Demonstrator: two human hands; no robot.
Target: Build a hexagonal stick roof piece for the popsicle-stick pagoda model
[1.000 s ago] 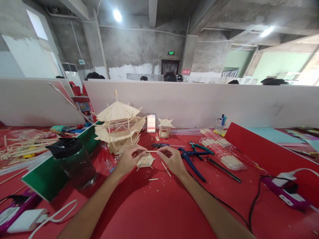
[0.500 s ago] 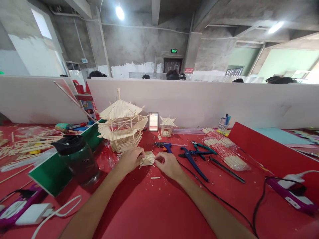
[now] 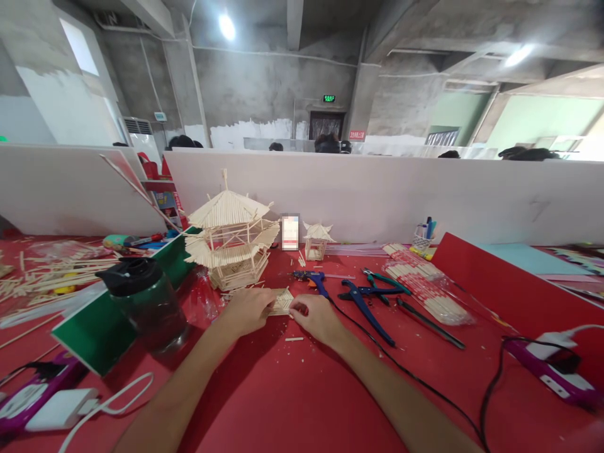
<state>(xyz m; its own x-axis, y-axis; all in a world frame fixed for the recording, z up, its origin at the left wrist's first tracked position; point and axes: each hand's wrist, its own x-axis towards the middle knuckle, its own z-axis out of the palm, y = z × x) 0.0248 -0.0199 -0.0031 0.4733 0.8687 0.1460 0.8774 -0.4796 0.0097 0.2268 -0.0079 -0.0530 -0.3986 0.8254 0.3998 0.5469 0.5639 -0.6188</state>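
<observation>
A small flat piece of pale wooden sticks [image 3: 282, 302] lies on the red table between my hands. My left hand [image 3: 252, 309] has its fingers closed on the left side of this stick piece. At the right edge, my right hand [image 3: 315, 314] pinches the piece between thumb and fingertips. Behind my left hand stands a large two-tiered stick pavilion [image 3: 229, 233]. A smaller stick pavilion [image 3: 317, 241] stands farther back, right of the large one. One short loose stick [image 3: 294, 339] lies in front of the piece.
A blue glue gun [image 3: 317, 277], blue cutters [image 3: 365, 308] and a dark rod [image 3: 431, 324] lie to the right, near packed sticks [image 3: 431, 289]. On the left stand a dark bottle [image 3: 146, 305] and a green board [image 3: 101, 333]. A black cable crosses the right side.
The small stick piece has turned between my hands. My left hand has shifted slightly and covers its left part, while my right fingertips have moved a little left and down along its edge.
</observation>
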